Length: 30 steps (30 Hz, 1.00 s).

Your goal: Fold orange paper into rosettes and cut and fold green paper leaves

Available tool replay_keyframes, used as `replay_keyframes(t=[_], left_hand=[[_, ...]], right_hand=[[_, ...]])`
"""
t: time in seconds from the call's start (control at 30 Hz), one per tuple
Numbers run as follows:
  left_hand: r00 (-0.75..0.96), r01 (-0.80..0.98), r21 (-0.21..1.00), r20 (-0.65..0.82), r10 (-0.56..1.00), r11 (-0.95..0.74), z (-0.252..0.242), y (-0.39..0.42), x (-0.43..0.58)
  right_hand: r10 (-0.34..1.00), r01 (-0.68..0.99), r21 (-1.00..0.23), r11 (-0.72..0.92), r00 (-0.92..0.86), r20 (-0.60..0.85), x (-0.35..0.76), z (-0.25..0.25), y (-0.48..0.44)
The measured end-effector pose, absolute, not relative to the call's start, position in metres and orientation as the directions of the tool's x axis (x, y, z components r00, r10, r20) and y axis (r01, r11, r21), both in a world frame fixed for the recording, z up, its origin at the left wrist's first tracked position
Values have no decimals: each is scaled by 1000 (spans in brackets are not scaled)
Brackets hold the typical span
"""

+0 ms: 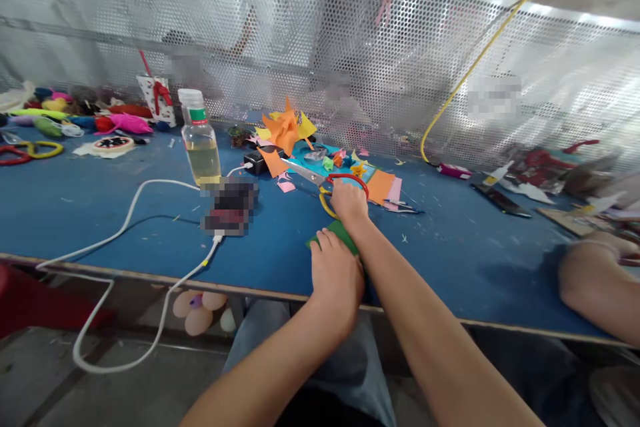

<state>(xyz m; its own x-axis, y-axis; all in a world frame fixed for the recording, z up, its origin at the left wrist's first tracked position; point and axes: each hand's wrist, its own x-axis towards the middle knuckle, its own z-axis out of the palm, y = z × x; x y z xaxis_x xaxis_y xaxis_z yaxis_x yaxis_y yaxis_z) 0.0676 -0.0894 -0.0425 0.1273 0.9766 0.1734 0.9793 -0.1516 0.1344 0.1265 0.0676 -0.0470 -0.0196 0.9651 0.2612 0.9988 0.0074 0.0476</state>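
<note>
My right hand (351,203) is closed round the red and yellow handles of a pair of scissors (306,172), whose blades point left and away from me, toward the paper pieces. Below it, my left hand (336,270) lies with its fingers bent over a piece of green paper (341,235) near the table's front edge. The right forearm passes beside that paper and covers part of it. Beyond the scissors are an orange folded paper shape (284,128), an orange sheet (381,185) and small coloured scraps.
On the blue table (280,247), a bottle of yellowish liquid (204,153) stands left of a blurred phone (231,207) with a white cable (131,213). Another person's arm (595,280) rests at the right, near a dark phone (500,200). A perforated metal panel (310,33) borders the back.
</note>
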Motion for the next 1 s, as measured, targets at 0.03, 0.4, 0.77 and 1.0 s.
replay_keyframes(t=[0.03,0.4,0.77,1.0], left_hand=[[127,979,135,173,977,-151,-43,-89,68],[121,980,150,88,989,-133,-31,-90,66],[257,956,210,-263,930,-205,9,-19,40],[451,888,277,-378,808,-366,14,15,17]], right_hand=[[966,999,47,2,-14,259,128,-48,70],[966,1000,-17,11,-6,260,138,-42,87],[959,995,-95,35,-7,282,154,-26,85],[948,989,-107,104,-66,311,167,-7,84]])
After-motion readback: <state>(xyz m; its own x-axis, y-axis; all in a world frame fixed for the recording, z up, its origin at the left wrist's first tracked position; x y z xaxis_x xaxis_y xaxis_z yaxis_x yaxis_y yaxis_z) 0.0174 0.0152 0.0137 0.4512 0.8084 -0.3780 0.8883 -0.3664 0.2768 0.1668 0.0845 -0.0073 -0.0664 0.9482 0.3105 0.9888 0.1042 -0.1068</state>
